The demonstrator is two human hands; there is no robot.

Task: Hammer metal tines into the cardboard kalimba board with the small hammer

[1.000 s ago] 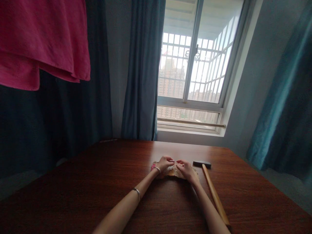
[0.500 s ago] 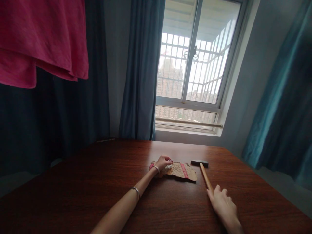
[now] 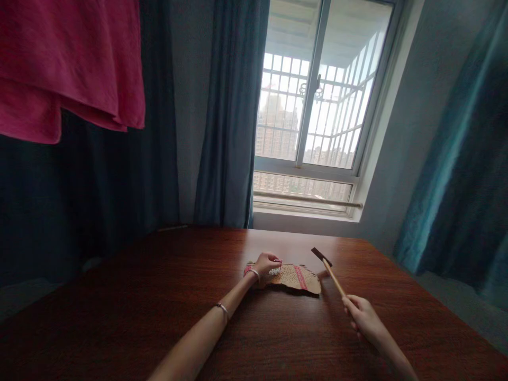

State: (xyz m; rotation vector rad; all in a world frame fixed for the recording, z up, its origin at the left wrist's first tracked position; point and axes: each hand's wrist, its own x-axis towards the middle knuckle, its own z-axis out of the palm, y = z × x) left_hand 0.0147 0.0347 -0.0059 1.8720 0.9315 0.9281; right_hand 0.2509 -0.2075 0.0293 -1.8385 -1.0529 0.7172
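My right hand (image 3: pixel 363 316) is wrapped round the wooden handle of a hammer (image 3: pixel 334 279). The hammer's dark head is raised above the table, tilted, just right of a piece of cardboard (image 3: pixel 289 276). That cardboard lies flat, tan with many small dark marks, red-pink printed bands and a ragged edge. Over its left part my left hand (image 3: pixel 265 263) is closed in a pinch. A small pinkish-white bit shows at its fingertips, too small to name. Beneath the fingers is a whitish cluster (image 3: pixel 274 271), partly hidden by the hand. Two bracelets circle the left forearm.
The brown wooden table (image 3: pixel 159 307) reaches to the wall under a barred window (image 3: pixel 309 95). Blue curtains (image 3: pixel 234 116) hang behind it and at the right. A pink cloth (image 3: pixel 71 63) hangs at the upper left.
My right hand has closed round the handle and lifted the hammer off the table, its head now angled. The left hand and the cardboard have hardly moved.
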